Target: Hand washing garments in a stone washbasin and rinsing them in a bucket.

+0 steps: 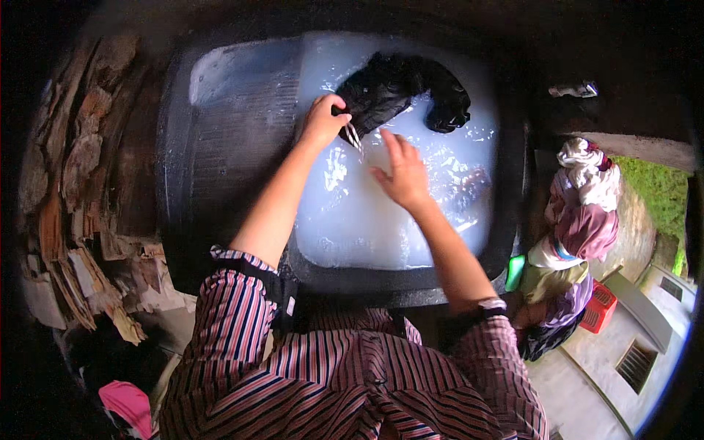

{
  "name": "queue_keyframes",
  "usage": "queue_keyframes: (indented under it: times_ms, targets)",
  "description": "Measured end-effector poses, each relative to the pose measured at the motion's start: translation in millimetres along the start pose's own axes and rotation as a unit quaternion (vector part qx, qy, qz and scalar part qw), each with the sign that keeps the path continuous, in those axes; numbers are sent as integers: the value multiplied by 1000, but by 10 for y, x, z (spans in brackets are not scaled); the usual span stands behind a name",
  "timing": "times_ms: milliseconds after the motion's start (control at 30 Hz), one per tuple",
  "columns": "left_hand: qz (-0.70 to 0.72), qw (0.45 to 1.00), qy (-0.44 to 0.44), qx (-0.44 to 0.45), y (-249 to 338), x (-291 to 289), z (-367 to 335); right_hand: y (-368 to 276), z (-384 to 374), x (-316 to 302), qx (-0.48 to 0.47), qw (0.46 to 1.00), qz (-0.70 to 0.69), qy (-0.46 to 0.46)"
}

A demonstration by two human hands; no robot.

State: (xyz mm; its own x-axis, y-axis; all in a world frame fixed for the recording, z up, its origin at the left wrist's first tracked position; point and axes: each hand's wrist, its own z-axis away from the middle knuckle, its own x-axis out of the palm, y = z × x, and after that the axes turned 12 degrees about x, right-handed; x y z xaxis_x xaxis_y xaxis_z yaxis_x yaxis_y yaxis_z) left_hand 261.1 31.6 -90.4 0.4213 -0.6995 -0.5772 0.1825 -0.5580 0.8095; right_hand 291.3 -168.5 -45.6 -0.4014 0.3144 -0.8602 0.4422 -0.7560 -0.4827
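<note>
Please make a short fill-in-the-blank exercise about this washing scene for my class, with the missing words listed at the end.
1. The left hand grips wet cloth coloured ____.
2. The right hand is holding ____.
3. The ridged washing surface lies to the ____ of the cloudy water.
4. The slotted plastic basket near the laundry pile is ____.

Missing words: black; nothing; left; red.

Curled left hand [323,120], splayed right hand [405,176]

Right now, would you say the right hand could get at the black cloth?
Probably yes: the right hand looks empty, and only cloudy water shows between it and the black cloth.
</note>
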Motion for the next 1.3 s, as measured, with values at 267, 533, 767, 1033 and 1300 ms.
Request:
queue_keyframes:
  times_ms: [267,533,767,1033,1300]
  targets:
    - [423,796,85,-424,-405,340,520,-166,-362,723,43,821,-557,-119]
    - [98,896,107,-420,-217,552,760,1303,-129,789,212,900,-290,-245]
    - [377,813,75,-437,111,127,938,686,102,-238,183,881,-349,-262]
    - [599,745,91,-280,1116,-759,246,25,-211,-1336,68,883,-463,-44]
    - [654,750,79,59,2747,-2203,-659,-1128,-687,-3218,-199,820,-524,116]
